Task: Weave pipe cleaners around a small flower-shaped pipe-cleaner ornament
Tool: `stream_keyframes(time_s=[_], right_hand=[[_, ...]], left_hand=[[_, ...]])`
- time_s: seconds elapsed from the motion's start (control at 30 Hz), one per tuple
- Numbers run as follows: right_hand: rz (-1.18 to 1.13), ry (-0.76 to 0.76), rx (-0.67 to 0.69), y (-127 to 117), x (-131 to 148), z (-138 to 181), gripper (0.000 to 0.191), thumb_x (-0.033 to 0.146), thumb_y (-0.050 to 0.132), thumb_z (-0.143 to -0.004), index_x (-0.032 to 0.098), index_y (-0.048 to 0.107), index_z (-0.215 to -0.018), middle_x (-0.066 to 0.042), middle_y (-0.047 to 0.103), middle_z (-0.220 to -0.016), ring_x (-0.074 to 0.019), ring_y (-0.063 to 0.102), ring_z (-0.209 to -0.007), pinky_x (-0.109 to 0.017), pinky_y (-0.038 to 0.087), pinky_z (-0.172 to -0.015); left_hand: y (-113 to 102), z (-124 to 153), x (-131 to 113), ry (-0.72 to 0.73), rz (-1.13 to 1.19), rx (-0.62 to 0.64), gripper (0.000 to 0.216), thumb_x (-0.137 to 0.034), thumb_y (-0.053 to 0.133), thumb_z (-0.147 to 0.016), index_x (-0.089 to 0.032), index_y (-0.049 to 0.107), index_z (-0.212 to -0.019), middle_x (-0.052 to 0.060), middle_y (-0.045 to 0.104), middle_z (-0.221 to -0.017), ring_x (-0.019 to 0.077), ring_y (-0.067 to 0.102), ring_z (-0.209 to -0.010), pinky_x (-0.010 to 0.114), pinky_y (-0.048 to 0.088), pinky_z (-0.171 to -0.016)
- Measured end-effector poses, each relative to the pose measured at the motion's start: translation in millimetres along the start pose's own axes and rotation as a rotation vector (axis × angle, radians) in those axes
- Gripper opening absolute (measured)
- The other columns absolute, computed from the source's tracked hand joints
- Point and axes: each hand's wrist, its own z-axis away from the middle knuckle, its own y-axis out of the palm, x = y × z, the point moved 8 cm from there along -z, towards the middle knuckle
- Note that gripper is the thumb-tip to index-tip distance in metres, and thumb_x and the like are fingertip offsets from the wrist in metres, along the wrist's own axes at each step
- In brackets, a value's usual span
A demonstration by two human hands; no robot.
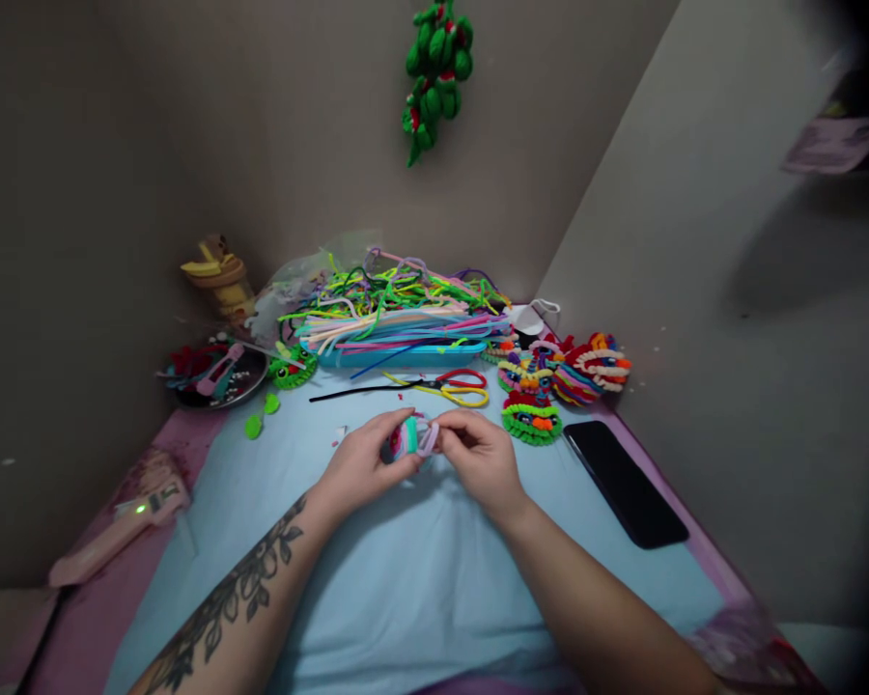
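Over the middle of the blue cloth, my left hand [373, 458] is closed around a small pipe-cleaner piece [411, 437] with teal, lilac and reddish bands. My right hand [482, 458] pinches the lilac pipe cleaner [429, 437] at the right side of that piece. Its far end is hidden by my fingers. Just beyond my hands lie scissors [453, 388] with red and yellow handles, and a black pipe cleaner [354, 393] beside their blades.
A blue tray [398, 355] heaped with pipe cleaners [406, 294] stands at the back. Finished fuzzy figures [532, 422] and a phone [627, 483] lie right. At left are a dark bowl [221, 391] and a pink glue gun [126, 526] with a lit green light.
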Motion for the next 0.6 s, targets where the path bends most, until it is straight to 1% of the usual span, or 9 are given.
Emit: stream_keyframes(time_s=[0.1, 0.17, 0.33, 0.43, 0.5, 0.6], right_hand=[[-0.003, -0.015, 0.008, 0, 4, 1, 0.011, 0.016, 0.058, -0.078, 0.020, 0.068, -0.078, -0.002, 0.066, -0.075, -0.0132, 0.061, -0.069, -0.025, 0.050, -0.064], [0.002, 0.012, 0.009, 1, 2, 1, 0.010, 0.017, 0.058, -0.078, 0.020, 0.068, -0.077, -0.002, 0.066, -0.073, -0.0136, 0.061, -0.068, -0.025, 0.050, -0.063], [-0.062, 0.205, -0.050, 0, -15, -2, 0.009, 0.025, 0.058, -0.076, 0.018, 0.064, -0.073, 0.001, 0.061, -0.059, -0.0111, 0.055, -0.051, -0.023, 0.046, -0.050], [-0.073, 0.260, -0.016, 3, -22, -4, 0.011, 0.026, 0.058, -0.075, 0.017, 0.062, -0.069, 0.002, 0.058, -0.057, -0.0105, 0.052, -0.051, -0.022, 0.044, -0.050], [-0.026, 0.251, 0.028, 5, -24, -5, 0.011, 0.024, 0.059, -0.074, 0.017, 0.063, -0.067, 0.001, 0.057, -0.061, -0.0113, 0.052, -0.056, -0.023, 0.044, -0.054], [0.116, 0.189, 0.077, 9, -22, -5, 0.009, 0.022, 0.061, -0.072, 0.017, 0.066, -0.066, 0.000, 0.053, -0.067, -0.0128, 0.051, -0.063, -0.025, 0.043, -0.058]], left_hand=[[1, 0, 0, -0.006, -0.004, 0.010, 0.057, -0.042, 0.059, -0.077, -0.021, 0.049, -0.129, 0.009, 0.060, -0.124, 0.0238, 0.060, -0.104, 0.035, 0.047, -0.090], [0, 0, -1, -0.004, 0.003, 0.012, 0.056, -0.041, 0.059, -0.078, -0.021, 0.049, -0.129, 0.009, 0.059, -0.124, 0.0242, 0.059, -0.105, 0.035, 0.047, -0.089], [-5, 0, -2, 0.002, 0.027, -0.030, 0.057, -0.039, 0.058, -0.079, -0.022, 0.045, -0.132, 0.009, 0.053, -0.132, 0.0246, 0.054, -0.114, 0.034, 0.048, -0.088], [-7, 0, -3, 0.026, 0.023, -0.056, 0.057, -0.038, 0.058, -0.079, -0.023, 0.044, -0.133, 0.010, 0.050, -0.134, 0.0250, 0.050, -0.118, 0.034, 0.049, -0.088], [-7, 1, -4, 0.055, 0.010, -0.071, 0.058, -0.037, 0.059, -0.079, -0.023, 0.044, -0.133, 0.010, 0.050, -0.135, 0.0251, 0.049, -0.120, 0.034, 0.048, -0.089], [-6, 3, -3, 0.085, -0.023, -0.087, 0.060, -0.037, 0.060, -0.078, -0.023, 0.042, -0.134, 0.009, 0.048, -0.136, 0.0251, 0.047, -0.122, 0.035, 0.046, -0.093]])
